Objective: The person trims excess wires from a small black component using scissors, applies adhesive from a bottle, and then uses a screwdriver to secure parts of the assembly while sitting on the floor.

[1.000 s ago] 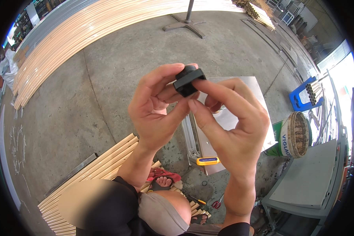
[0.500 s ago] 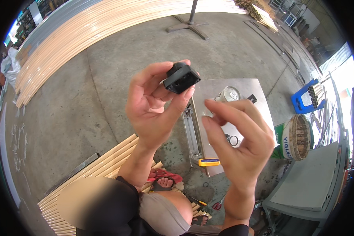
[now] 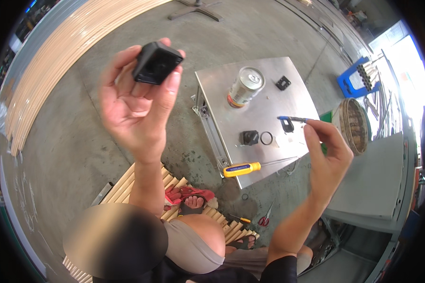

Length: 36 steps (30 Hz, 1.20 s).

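Bare concrete floor [image 3: 80, 155] spreads across the scene, with long cream tubes [image 3: 56, 56] in the upper left of the frame. The left hand [image 3: 139, 106], at upper left, is raised palm up; its fingers curl round a black square part [image 3: 158, 65] and the thumb presses the part's side, the grip closed to its width. Shorter cream tubes [image 3: 141, 181] and a red cloth [image 3: 198, 192] lie at lower centre.

Mid-frame, a metal-topped table [image 3: 212, 89] carries a drinks can [image 3: 246, 87] near its far side. Nearer stand a yellow-handled screwdriver [image 3: 242, 170] along the near edge, a black block [image 3: 250, 137] and, just beside it, a dark ring [image 3: 267, 132]. A small black plate [image 3: 283, 83] lies toward the far right corner. On the floor below are red-handled scissors [image 3: 265, 220].

Right of centre, the right hand [image 3: 333, 153] pinches a slim blue-tipped tool [image 3: 290, 118] between thumb and forefinger, almost closed. The tool points left over a black bracket [image 3: 286, 126]; whether they touch, I cannot tell. At far right are a round bucket [image 3: 354, 127], a blue stool [image 3: 347, 87] and a grey cabinet [image 3: 368, 181].
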Tool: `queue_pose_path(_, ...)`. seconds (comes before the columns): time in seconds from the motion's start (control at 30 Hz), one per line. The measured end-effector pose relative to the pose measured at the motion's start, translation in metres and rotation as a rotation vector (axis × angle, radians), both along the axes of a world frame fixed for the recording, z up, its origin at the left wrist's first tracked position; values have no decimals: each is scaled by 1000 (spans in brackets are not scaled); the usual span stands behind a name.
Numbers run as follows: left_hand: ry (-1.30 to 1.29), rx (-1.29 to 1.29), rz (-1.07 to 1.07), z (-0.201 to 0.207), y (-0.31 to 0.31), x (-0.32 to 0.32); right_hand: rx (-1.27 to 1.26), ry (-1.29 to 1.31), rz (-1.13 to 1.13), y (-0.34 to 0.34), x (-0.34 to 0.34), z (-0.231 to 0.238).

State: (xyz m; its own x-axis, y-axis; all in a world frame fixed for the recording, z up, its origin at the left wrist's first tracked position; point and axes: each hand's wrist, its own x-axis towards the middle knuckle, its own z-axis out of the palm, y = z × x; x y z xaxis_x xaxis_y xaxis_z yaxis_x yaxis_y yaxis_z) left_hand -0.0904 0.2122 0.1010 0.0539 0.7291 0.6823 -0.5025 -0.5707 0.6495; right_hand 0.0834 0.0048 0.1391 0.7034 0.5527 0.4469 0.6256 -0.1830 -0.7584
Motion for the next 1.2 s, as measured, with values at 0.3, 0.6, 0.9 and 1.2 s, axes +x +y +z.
queue_pose_path(0.3, -18, 14, 33, -1, -3, 6, -255, -129, 27, -38, -20, 9)
queue_pose_path(0.6, 33, -4, 73, 5, -11, 6, -319, 275, -386, -61, 23, -48)
queue_pose_path(0.9, 7, -14, 55, 2, -16, 12, -713, 20, -592, -3, 41, -84)
queue_pose_path(1.2, -43, 0, -57, 2, -12, 10, -602, 210, -539, -8, 46, -87)
